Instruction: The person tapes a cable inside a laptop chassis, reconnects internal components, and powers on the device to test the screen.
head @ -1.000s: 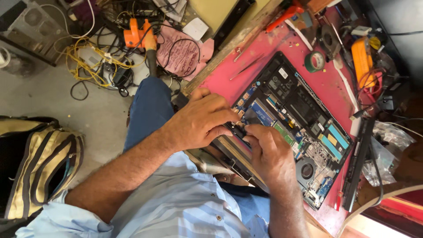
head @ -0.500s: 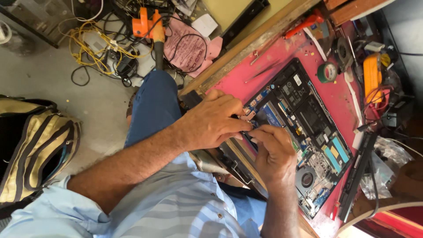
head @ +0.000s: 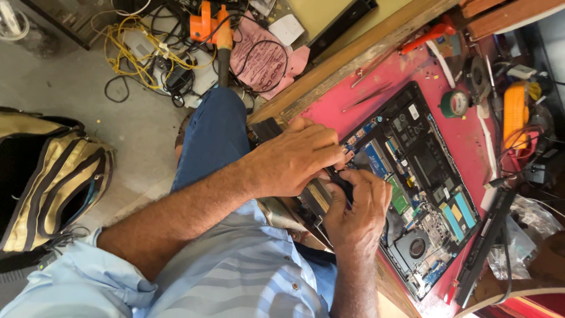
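An opened laptop [head: 432, 176] lies bottom-up on the red bench top [head: 465, 135], its circuit board, fan and black battery exposed. My left hand [head: 294, 158] rests palm-down over the laptop's near edge, with its fingertips on the board. Just below it, my right hand [head: 358, 213] is curled around a small black tool [head: 341, 184] whose tip meets the board beside my left fingertips. Both hands hide the laptop's near corner.
Tweezers [head: 366, 97], a green tape roll [head: 455, 103], an orange meter [head: 515, 115] and a black bar [head: 482, 247] sit around the laptop. On the floor are tangled yellow cables [head: 138, 56], an orange tool [head: 210, 23] and a tan bag [head: 53, 176]. My blue-trousered knee [head: 209, 132] is by the bench's wooden edge [head: 353, 59].
The view has shifted slightly. Both hands stay at the same near corner of the laptop, and the right hand's fingers have curled a little tighter around the black tool.
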